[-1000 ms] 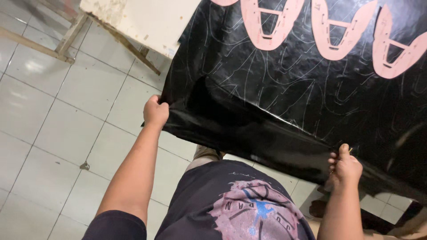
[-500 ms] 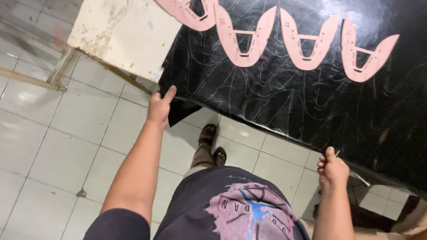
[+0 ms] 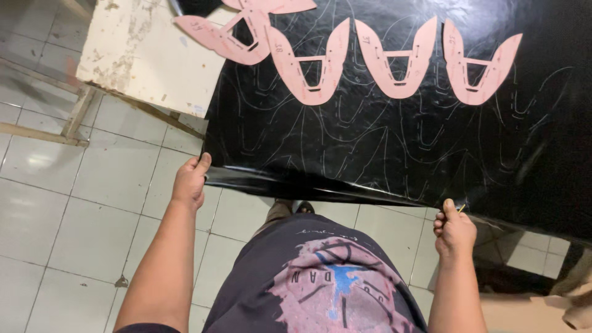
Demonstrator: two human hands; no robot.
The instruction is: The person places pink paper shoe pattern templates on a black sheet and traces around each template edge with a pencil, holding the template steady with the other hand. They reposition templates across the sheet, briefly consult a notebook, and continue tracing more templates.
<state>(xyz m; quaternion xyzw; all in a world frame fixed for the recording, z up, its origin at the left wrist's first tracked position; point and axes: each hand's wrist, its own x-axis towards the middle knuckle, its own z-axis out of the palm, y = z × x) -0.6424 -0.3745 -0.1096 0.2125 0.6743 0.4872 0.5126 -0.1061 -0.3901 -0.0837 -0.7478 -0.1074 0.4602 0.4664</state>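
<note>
Left hand (image 3: 190, 182) — fingers curled over the near left corner of the glossy black sheet of synthetic leather (image 3: 394, 148), grasping its folded edge. Right hand (image 3: 454, 229) — clenched on the same near edge further right, a thin yellowish stick (image 3: 461, 208) poking from the fist. The sheet spreads away from both grips, scored with pale traced outlines. Beyond — four pink card horseshoe-shaped templates (image 3: 394, 58) in a row on it; a worn white wooden table (image 3: 145, 55) at far left.
</note>
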